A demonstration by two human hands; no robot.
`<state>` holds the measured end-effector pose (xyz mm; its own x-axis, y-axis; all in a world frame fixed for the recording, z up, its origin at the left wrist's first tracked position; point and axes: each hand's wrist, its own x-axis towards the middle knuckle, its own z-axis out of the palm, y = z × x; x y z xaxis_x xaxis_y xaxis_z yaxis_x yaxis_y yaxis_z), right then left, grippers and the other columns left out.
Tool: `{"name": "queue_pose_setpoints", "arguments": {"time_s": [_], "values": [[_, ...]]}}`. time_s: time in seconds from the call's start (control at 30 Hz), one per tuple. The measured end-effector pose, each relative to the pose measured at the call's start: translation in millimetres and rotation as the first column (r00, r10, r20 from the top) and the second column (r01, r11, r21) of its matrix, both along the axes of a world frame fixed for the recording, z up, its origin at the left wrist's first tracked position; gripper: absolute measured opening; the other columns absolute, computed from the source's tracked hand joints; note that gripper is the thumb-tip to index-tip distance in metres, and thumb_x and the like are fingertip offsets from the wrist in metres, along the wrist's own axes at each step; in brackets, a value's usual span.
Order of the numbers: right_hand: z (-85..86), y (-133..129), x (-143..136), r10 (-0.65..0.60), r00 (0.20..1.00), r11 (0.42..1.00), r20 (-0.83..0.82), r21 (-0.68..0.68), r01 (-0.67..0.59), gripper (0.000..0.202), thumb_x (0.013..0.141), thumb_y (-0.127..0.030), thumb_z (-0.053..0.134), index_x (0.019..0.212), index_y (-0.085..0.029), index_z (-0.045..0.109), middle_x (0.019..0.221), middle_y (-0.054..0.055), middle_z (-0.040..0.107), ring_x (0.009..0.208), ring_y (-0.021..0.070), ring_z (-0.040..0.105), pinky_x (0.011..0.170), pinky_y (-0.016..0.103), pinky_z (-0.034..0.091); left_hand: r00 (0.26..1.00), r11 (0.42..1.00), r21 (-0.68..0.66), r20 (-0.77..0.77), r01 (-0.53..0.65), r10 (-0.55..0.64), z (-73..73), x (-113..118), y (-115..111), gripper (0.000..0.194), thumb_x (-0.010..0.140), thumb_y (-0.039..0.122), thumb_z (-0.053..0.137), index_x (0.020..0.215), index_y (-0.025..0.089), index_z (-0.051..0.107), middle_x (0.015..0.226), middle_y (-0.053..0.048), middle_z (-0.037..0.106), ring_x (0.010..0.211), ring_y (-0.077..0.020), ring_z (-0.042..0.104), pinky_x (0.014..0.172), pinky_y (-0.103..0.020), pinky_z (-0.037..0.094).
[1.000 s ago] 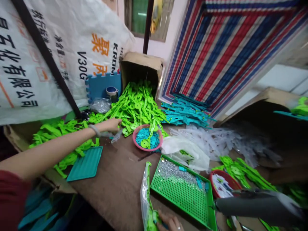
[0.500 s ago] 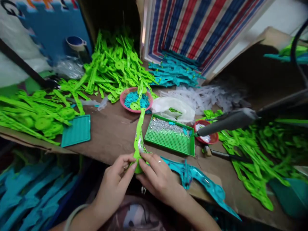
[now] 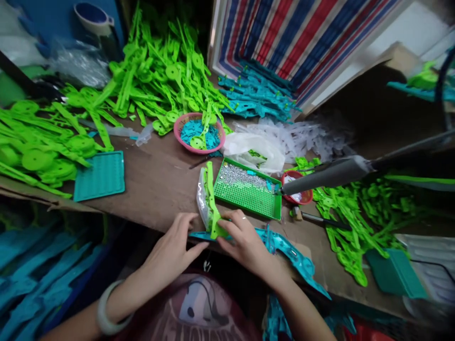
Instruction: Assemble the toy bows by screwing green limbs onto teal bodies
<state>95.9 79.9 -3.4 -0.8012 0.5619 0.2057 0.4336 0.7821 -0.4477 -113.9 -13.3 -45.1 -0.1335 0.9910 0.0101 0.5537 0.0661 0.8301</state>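
My right hand (image 3: 245, 239) grips the near, wider end of a long lime-green plastic piece (image 3: 212, 201), thumb and fingers on either side. A clear plastic part (image 3: 202, 196) sits along the left side of that piece. Just left of it, my left hand (image 3: 179, 246) has its thumb and fingers apart and holds nothing. Beneath the green piece and my right hand, a teal bow-shaped plastic part (image 3: 293, 251) lies along the table's front edge. The green mesh tray (image 3: 249, 196), with small silvery bits and a few teal pieces, is just beyond my right hand.
Lime-green parts pile up at the back (image 3: 159, 76), left and right. A pink bowl (image 3: 179, 137) holds teal pieces; a red bowl (image 3: 307, 196) has white ones. A grey rod-like tool (image 3: 327, 173) reaches in from the right. A teal tray (image 3: 101, 177) lies at left.
My left hand has let go of the green piece and moved slightly left. The piece has turned in my right hand, with the clear part now on its left. The camera view has shifted.
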Motion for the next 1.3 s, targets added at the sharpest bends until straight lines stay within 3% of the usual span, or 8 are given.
{"name": "queue_pose_setpoints", "arguments": {"time_s": [0.13, 0.37, 0.6, 0.8, 1.0, 1.17, 1.23, 1.3], "values": [[-14.7, 9.5, -9.2, 0.095, 0.993, 0.995, 0.069, -0.024, -0.094, 0.018, 0.096, -0.021, 0.059, 0.114, -0.017, 0.06, 0.116, 0.014, 0.064, 0.104, 0.0246, 0.058, 0.09, 0.044, 0.057, 0.991, 0.991, -0.063, 0.076, 0.115, -0.111, -18.9, 2.7, -2.2, 0.051, 0.09, 0.03, 0.061, 0.138, 0.023, 0.048, 0.125, -0.012, 0.068, 0.11, -0.0292, 0.069, 0.094, -0.05, 0.057], [-10.5, 11.0, -6.8, 0.077, 0.996, 0.997, 0.049, -0.033, -0.076, 0.024, 0.097, -0.021, 0.06, 0.121, -0.018, 0.057, 0.119, 0.014, 0.062, 0.108, 0.0238, 0.057, 0.089, 0.043, 0.057, 0.958, 0.991, -0.045, 0.265, 0.125, -0.109, -27.0, 5.3, -8.0, 0.054, 0.093, 0.03, 0.059, 0.146, 0.022, 0.049, 0.097, -0.005, 0.073, 0.087, -0.0216, 0.071, 0.083, -0.038, 0.06], [-6.5, 1.4, -3.0, 0.117, 0.98, 0.992, 0.16, -0.061, -0.108, 0.024, 0.097, -0.021, 0.061, 0.121, -0.018, 0.059, 0.119, 0.014, 0.063, 0.106, 0.024, 0.059, 0.089, 0.043, 0.057, 0.961, 0.994, 0.031, 0.252, 0.109, -0.114, -33.3, 16.4, -27.5, 0.054, 0.098, 0.029, 0.055, 0.15, 0.023, 0.045, 0.102, -0.006, 0.074, 0.091, -0.0206, 0.073, 0.084, -0.035, 0.062], [4.7, 1.4, 3.8, 0.089, 0.992, 0.988, 0.092, -0.134, -0.076, 0.033, 0.094, -0.02, 0.067, 0.125, -0.021, 0.057, 0.123, 0.013, 0.061, 0.109, 0.0237, 0.058, 0.09, 0.042, 0.056, 0.98, 0.99, 0.112, 0.169, 0.084, -0.102, -37.5, 21.3, -29.6, 0.059, 0.098, 0.024, 0.058, 0.153, 0.023, 0.04, 0.11, -0.006, 0.073, 0.097, -0.0201, 0.073, 0.087, -0.036, 0.063], [-3.8, -6.5, -5.8, 0.132, 0.976, 0.991, 0.174, -0.038, -0.127, 0.026, 0.094, -0.017, 0.064, 0.12, -0.017, 0.059, 0.12, 0.016, 0.062, 0.106, 0.0255, 0.058, 0.085, 0.042, 0.058, 0.986, 0.992, 0.098, 0.14, 0.073, -0.087, -41.9, 24.7, -32.7, 0.059, 0.098, 0.024, 0.058, 0.153, 0.023, 0.039, 0.121, -0.008, 0.072, 0.106, -0.0206, 0.071, 0.093, -0.037, 0.061], [-9.9, -14.8, -8.8, 0.111, 0.967, 0.991, 0.229, 0.051, -0.126, 0.029, 0.095, -0.015, 0.062, 0.123, -0.014, 0.059, 0.122, 0.019, 0.062, 0.106, 0.0277, 0.058, 0.086, 0.044, 0.06, 0.995, 0.988, 0.116, 0.014, 0.1, -0.103, -37.2, 23.7, -32.9, 0.058, 0.098, 0.023, 0.058, 0.153, 0.018, 0.039, 0.124, -0.009, 0.07, 0.106, -0.0208, 0.071, 0.09, -0.034, 0.06], [-12.2, -16.8, -7.5, 0.119, 0.959, 0.985, 0.258, 0.09, -0.147, 0.03, 0.094, -0.015, 0.063, 0.124, -0.012, 0.06, 0.126, 0.021, 0.062, 0.109, 0.029, 0.059, 0.089, 0.045, 0.06, 0.979, 0.981, 0.124, -0.159, 0.147, -0.127, -30.5, 22.3, -29.4, 0.055, 0.096, 0.02, 0.06, 0.148, 0.013, 0.045, 0.114, -0.01, 0.073, 0.099, -0.0229, 0.071, 0.083, -0.035, 0.061], [-14.7, -16.9, -4.5, 0.144, 0.952, 0.975, 0.27, 0.128, -0.184, 0.033, 0.093, -0.014, 0.064, 0.126, -0.01, 0.06, 0.13, 0.022, 0.062, 0.113, 0.0303, 0.059, 0.093, 0.046, 0.06, 0.919, 0.96, 0.176, -0.367, 0.219, -0.143, -24.7, 21.2, -24.3, 0.048, 0.093, 0.015, 0.059, 0.14, 0.01, 0.053, 0.119, -0.013, 0.071, 0.102, -0.0263, 0.069, 0.088, -0.04, 0.06]]}}
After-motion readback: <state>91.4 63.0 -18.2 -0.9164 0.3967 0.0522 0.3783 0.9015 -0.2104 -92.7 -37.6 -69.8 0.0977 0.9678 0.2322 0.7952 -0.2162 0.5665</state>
